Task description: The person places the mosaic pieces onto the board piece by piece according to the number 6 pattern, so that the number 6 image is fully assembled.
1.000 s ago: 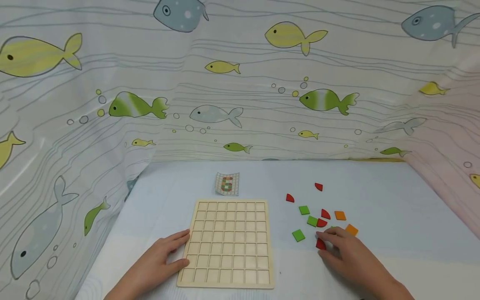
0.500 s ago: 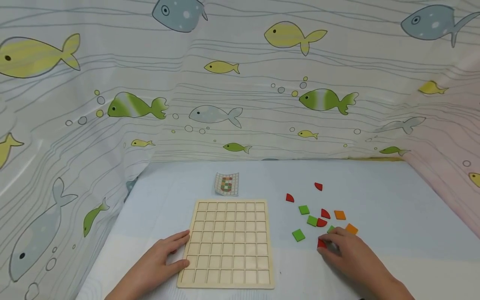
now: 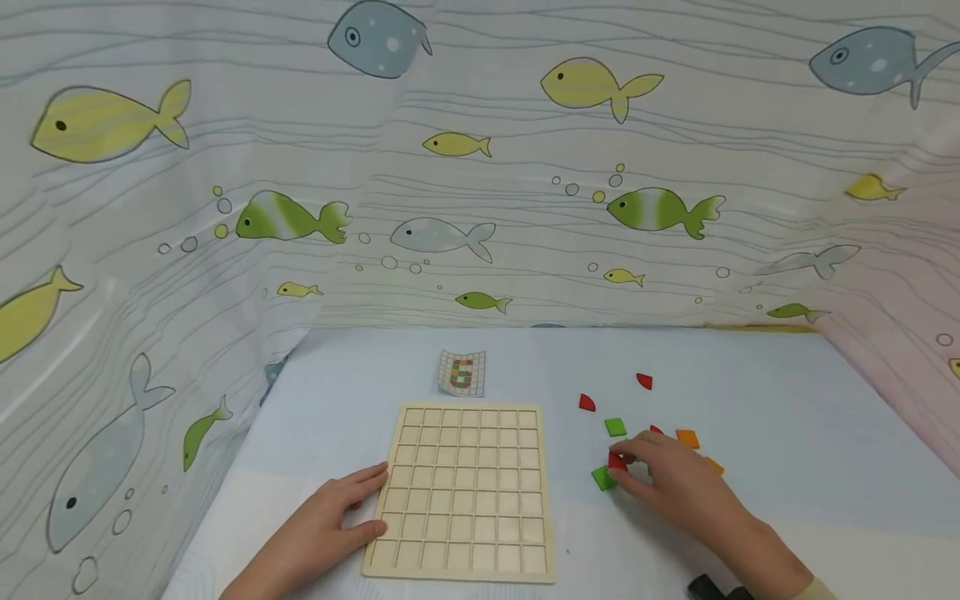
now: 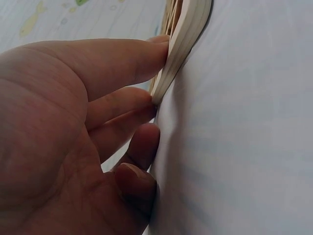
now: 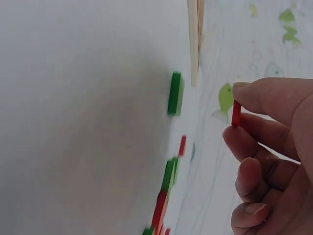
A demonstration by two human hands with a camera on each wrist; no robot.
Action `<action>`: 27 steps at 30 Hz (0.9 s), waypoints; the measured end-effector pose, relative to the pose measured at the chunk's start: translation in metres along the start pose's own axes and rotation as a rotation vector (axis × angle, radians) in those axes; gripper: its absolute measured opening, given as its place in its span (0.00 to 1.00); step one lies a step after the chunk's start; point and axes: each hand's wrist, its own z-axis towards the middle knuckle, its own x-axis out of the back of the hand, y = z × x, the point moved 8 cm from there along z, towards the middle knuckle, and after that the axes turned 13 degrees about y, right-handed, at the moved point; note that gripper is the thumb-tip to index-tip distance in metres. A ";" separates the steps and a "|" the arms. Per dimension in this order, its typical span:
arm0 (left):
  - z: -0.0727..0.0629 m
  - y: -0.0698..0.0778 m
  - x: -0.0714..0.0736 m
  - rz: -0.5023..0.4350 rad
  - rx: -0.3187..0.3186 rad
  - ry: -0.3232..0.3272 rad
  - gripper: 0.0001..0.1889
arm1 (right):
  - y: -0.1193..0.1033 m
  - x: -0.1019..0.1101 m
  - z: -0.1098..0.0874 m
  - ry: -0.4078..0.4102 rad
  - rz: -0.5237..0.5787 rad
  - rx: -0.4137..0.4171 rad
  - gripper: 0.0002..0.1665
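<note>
My right hand (image 3: 678, 483) pinches a red quarter-circle tile (image 3: 617, 462) between thumb and fingers, raised over the table. In the right wrist view the red tile (image 5: 236, 114) shows edge-on at the fingertips. A green square tile (image 3: 603, 477) lies just below it in the head view. At the board's left side, my left hand (image 3: 322, 525) rests with fingers loosely extended. Its fingertips touch the edge of the pale wooden grid board (image 3: 461, 500); the left wrist view shows them against the board's side (image 4: 183, 44).
Beyond the board lies a small gridded card (image 3: 462, 372) with a coloured figure. Loose tiles lie right of the board: a green square (image 3: 615, 427), red quarter-circles (image 3: 587, 402) and orange squares (image 3: 687, 438). The right hand hides some. A fish-print curtain (image 3: 525, 183) hangs behind.
My right hand has lifted the red quarter-circle tile from the table and moved it left and slightly away. My left hand stays at the board's edge. The head view has shifted slightly.
</note>
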 end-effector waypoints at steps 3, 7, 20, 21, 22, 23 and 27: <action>0.000 -0.002 -0.002 -0.013 0.017 -0.021 0.37 | -0.015 -0.009 0.011 -0.020 -0.002 0.029 0.14; 0.000 0.000 -0.001 -0.019 -0.009 -0.013 0.35 | -0.034 -0.019 0.024 -0.023 -0.019 0.061 0.13; -0.001 -0.001 -0.002 -0.018 0.023 -0.041 0.38 | -0.075 -0.046 0.057 -0.043 0.027 0.148 0.11; -0.001 -0.001 -0.001 -0.021 0.020 -0.039 0.38 | -0.077 -0.048 0.060 -0.049 0.033 0.144 0.11; 0.000 0.000 -0.001 -0.023 0.016 -0.037 0.37 | -0.080 -0.050 0.063 -0.053 0.038 0.146 0.11; 0.000 0.000 -0.001 -0.029 0.014 -0.037 0.37 | -0.083 -0.052 0.065 -0.059 0.043 0.149 0.11; 0.001 0.002 0.000 -0.047 0.008 -0.041 0.37 | -0.094 -0.063 0.073 -0.085 0.067 0.172 0.10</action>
